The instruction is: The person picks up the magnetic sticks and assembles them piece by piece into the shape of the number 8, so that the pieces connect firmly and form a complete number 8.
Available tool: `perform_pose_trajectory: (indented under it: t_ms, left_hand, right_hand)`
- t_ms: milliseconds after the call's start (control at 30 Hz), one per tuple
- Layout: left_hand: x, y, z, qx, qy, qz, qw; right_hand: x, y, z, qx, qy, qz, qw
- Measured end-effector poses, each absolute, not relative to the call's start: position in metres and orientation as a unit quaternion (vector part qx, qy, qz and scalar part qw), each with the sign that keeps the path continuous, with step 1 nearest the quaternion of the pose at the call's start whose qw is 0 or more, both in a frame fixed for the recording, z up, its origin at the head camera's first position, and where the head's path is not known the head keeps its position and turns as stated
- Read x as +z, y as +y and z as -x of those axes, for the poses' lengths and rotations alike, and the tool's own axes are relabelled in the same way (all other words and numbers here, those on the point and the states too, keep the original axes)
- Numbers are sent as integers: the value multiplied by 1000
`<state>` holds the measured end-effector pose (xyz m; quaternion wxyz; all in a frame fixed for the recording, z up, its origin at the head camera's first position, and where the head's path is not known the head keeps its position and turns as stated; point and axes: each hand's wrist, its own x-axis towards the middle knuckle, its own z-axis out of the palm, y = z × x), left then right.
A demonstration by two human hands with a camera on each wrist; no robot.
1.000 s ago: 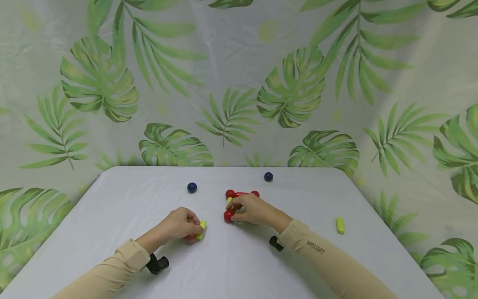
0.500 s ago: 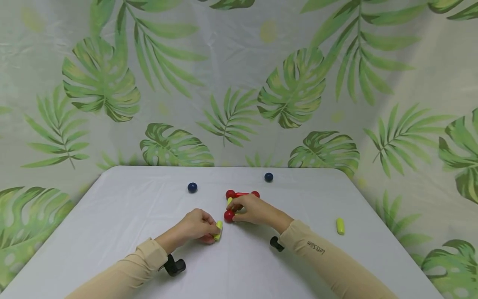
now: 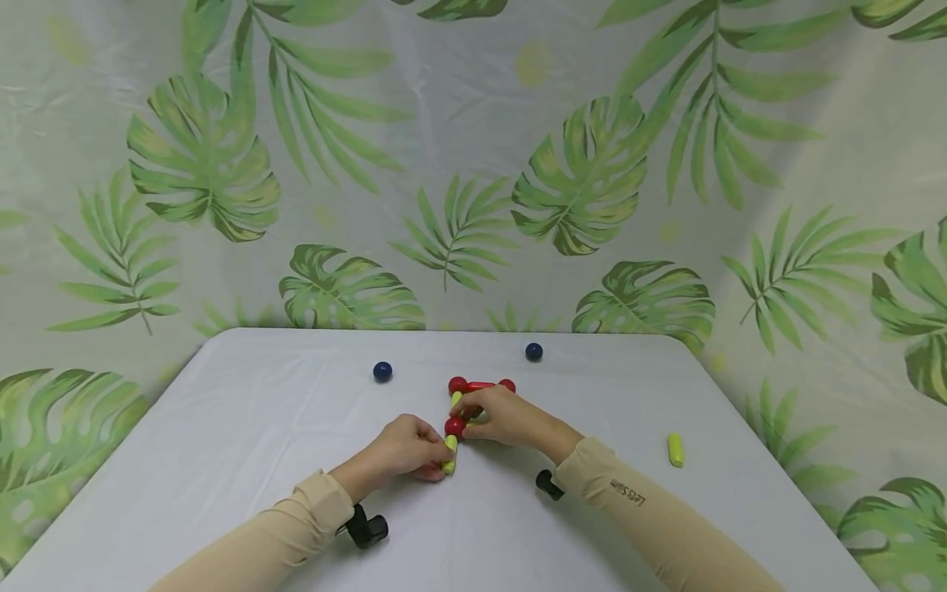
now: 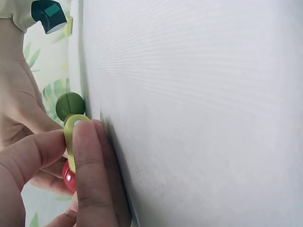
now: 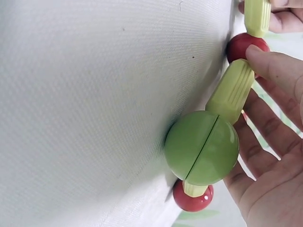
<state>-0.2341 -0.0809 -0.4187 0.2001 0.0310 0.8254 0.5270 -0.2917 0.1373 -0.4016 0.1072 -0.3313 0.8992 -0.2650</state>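
Observation:
My left hand (image 3: 407, 448) pinches a short yellow building stick (image 3: 450, 457) between thumb and fingers. The stick's far end is right at a red ball (image 3: 455, 427). My right hand (image 3: 510, 415) grips that red ball, its thumb (image 5: 267, 64) on the ball's side. From the ball, a second yellow stick (image 5: 231, 92) runs to a green ball (image 5: 202, 147), which the right hand hides in the head view. Farther back, another yellow stick (image 3: 455, 399) leads to a red ball (image 3: 458, 385); a red stick (image 3: 481, 385) links it to another red ball (image 3: 507, 385).
Two dark blue balls lie toward the back of the white table (image 3: 296, 386): one on the left (image 3: 382, 372), the other farther back right (image 3: 534, 352). A loose yellow stick (image 3: 676, 450) lies at the right. A leaf-print curtain (image 3: 473, 164) hangs behind the table.
My left hand has moved right with the yellow stick, bringing its end up to the red ball. The right hand has stayed in place on the ball.

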Motion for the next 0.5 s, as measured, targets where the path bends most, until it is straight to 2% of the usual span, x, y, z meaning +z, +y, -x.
perform_pose_trajectory:
  t_ms: [500]
  left_hand:
    - [-416,-77,234,556,802,-24,218]
  right_hand:
    - [-403,139,294,-270,896,334,112]
